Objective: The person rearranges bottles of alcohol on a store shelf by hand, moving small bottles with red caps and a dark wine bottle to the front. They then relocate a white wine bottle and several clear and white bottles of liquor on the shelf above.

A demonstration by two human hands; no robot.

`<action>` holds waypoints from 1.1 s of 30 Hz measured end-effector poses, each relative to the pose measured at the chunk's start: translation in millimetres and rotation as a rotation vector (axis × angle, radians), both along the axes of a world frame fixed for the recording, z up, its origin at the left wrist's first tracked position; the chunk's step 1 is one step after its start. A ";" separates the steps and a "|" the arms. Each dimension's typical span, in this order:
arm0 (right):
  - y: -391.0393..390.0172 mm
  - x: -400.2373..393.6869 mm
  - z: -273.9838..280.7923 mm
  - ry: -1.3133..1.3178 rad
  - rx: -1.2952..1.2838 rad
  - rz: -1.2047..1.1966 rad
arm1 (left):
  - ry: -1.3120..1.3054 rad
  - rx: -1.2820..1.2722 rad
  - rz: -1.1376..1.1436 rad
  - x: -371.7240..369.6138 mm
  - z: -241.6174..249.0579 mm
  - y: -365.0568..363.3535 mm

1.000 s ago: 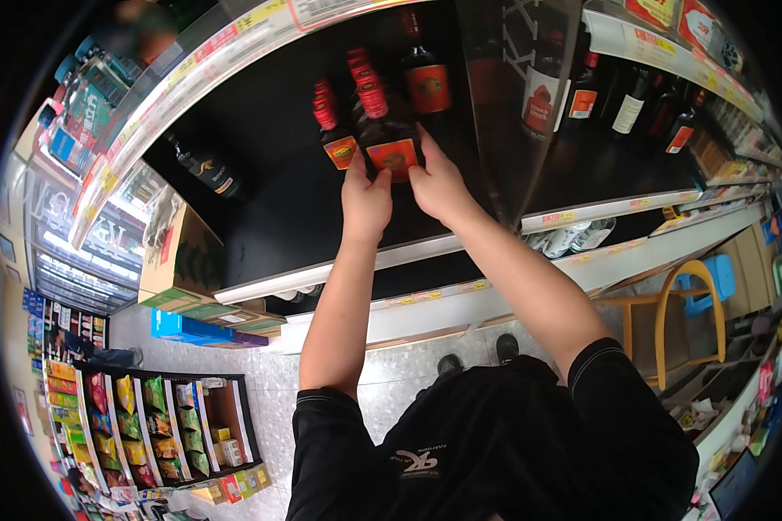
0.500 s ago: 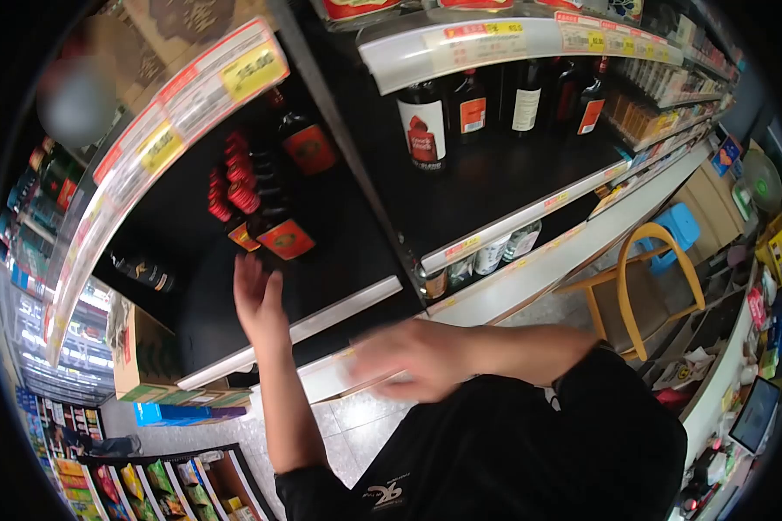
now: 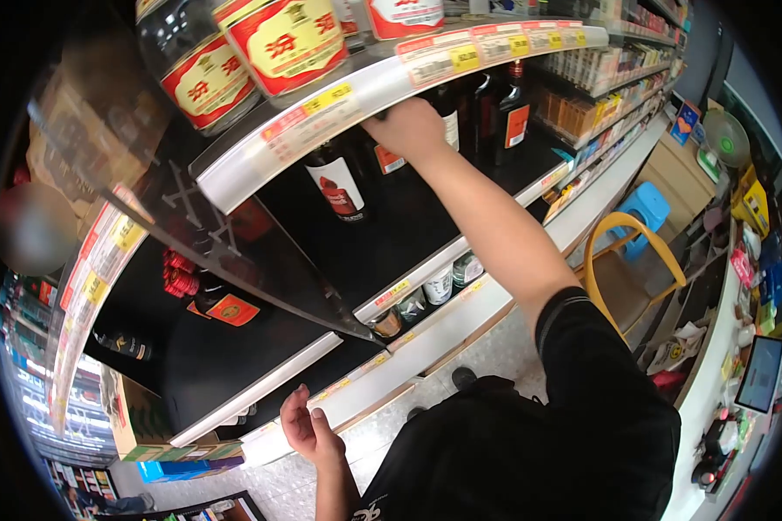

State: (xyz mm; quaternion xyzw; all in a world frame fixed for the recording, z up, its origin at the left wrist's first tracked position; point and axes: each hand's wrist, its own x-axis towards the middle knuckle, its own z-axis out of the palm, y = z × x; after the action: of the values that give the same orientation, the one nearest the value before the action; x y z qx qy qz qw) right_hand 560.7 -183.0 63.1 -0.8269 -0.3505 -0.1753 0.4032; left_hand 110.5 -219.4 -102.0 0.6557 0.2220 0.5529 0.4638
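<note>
Probably heavy glass tbh, so orange-labelled bottle (image 3: 390, 160) is best gripped mid-body. Right hand's (image 3: 411, 127) hold can't be seen; left hand's (image 3: 314, 431) held open.

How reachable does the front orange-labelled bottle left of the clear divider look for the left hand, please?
Probably yes: the left hand looks empty, and only the low shelf edge seems to lie between it and the front orange-labelled bottle.

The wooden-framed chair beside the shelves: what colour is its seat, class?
The chair has a brown seat, seen best in the head view.
</note>
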 end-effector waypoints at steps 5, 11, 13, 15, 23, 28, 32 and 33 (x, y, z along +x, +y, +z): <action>11.5 -2.1 20.8 0.117 -0.079 -0.039 | 0.037 0.059 -0.033 6.4 5.5 -11.1; 19.6 22.9 10.7 -0.010 -0.173 -0.061 | 0.086 0.078 -0.068 5.1 0.6 -17.1; 3.1 12.0 12.5 -0.033 -0.163 -0.050 | 0.076 0.070 -0.067 4.5 -0.7 -18.0; -22.9 -4.6 16.6 0.002 -0.146 -0.064 | 0.082 0.074 -0.087 4.5 -1.2 -18.7; -65.8 -17.0 -39.0 -0.154 0.499 0.029 | 0.133 0.186 -0.180 12.7 5.6 -22.8; -127.7 -53.8 -17.5 -0.313 0.644 0.276 | 0.165 0.312 -0.340 20.4 21.1 -25.9; -185.4 -98.3 17.3 -0.337 0.727 0.802 | 0.145 0.408 -0.500 25.2 41.8 -21.1; -194.8 -113.8 19.3 -0.330 0.714 0.826 | 0.141 0.469 -0.524 26.1 53.1 -20.5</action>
State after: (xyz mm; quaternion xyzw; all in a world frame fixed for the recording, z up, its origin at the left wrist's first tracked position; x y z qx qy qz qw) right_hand 446.9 -377.7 82.3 -0.3952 -0.6222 -0.2375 0.6327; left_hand 136.6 -239.9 -48.9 0.8153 -0.0551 0.4047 0.4104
